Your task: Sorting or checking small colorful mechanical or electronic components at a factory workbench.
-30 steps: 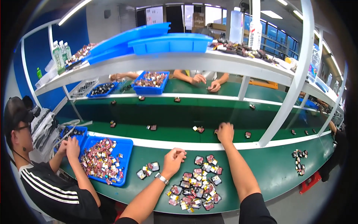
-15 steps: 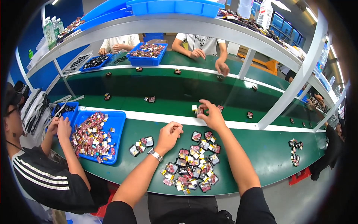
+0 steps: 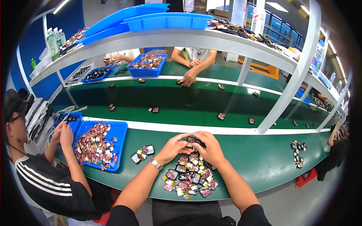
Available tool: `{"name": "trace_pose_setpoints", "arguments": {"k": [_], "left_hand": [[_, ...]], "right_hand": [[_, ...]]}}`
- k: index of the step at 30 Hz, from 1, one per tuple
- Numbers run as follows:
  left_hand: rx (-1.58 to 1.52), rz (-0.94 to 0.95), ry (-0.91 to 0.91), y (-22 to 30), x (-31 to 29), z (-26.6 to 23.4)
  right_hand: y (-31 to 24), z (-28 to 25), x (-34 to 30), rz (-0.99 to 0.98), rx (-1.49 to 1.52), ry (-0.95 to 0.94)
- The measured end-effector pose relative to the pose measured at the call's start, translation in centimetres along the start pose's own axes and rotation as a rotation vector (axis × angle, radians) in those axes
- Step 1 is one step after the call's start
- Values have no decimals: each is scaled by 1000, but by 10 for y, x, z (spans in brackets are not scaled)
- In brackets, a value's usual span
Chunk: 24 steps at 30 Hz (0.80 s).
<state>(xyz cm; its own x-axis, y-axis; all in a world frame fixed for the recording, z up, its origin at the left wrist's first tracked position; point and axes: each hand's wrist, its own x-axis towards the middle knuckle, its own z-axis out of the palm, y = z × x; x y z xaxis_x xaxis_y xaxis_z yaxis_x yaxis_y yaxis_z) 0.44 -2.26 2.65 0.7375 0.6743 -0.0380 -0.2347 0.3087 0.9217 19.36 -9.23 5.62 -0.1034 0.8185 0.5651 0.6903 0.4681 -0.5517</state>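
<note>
My left hand [image 3: 174, 147] and my right hand [image 3: 209, 148] meet above the far end of a pile of small electronic modules [image 3: 194, 174]. Their fingers curl around a small module [image 3: 191, 140], dark red with a whitish part, so it is partly hidden. The piled modules have black or clear casings, red boards, and white and yellow parts. Left of my left wrist lies a small separate group of modules [image 3: 142, 153]. Whether my fingertips also touch the pile beneath, I cannot make out.
Beyond a white rail, a green conveyor belt [image 3: 181, 115] carries scattered modules. A blue tray [image 3: 123, 147] of red parts stands left, beside a co-worker [image 3: 45, 180]. A shelf [image 3: 169, 34] with blue trays spans overhead; its post [image 3: 281, 100] rises at right. Another person's hand [image 3: 187, 78] reaches over the belt.
My right hand has come back from the belt's near edge to the pile with a module. My left hand has moved right to meet it. The person opposite has shifted a hand leftward.
</note>
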Motion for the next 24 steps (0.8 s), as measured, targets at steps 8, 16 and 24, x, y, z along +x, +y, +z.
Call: {"name": "trace_pose_setpoints", "arguments": {"k": [8,16,24], "left_hand": [[94,22,4,-7,0,-3],[45,32,10,-6,2,-4],[63,16,-28,-10,1,-6]], "right_hand": [[5,24,-3,17,-156,114],[9,1,1,-135,-150,-63],[7,-2,2,-177,-144,-161]]}}
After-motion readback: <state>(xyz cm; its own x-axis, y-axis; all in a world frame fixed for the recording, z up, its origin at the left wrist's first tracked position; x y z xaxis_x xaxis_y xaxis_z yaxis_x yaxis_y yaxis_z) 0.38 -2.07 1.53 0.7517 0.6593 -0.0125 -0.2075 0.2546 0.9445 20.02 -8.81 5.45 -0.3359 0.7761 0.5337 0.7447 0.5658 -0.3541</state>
